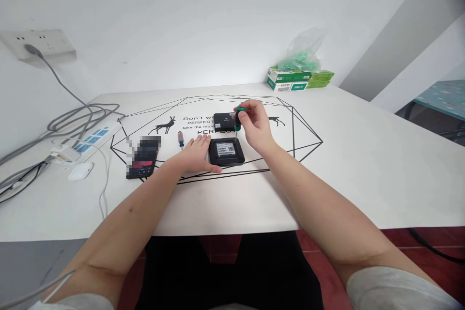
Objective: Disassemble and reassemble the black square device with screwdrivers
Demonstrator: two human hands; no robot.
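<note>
My right hand [257, 127] is closed around a screwdriver [239, 117] with a green and black handle. Its thin shaft points down to the upper right corner of a flat black box [227, 159] with a white label, lying on the table. My left hand [198, 155] rests flat against the left side of that box, fingers stretched out and the thumb along its near edge. Just behind lies a second black box [223, 122], partly covered by the screwdriver and right hand. Left of my left fingers is another screwdriver [180, 139] with a clear, blue-tipped handle.
A phone [144, 157] and a white earbud case [81, 171] lie to the left, near a power strip [98, 136] and coiled grey cables [78, 118]. Green and white boxes [288, 80] with a plastic bag [303, 55] on top stand at the back right by the wall.
</note>
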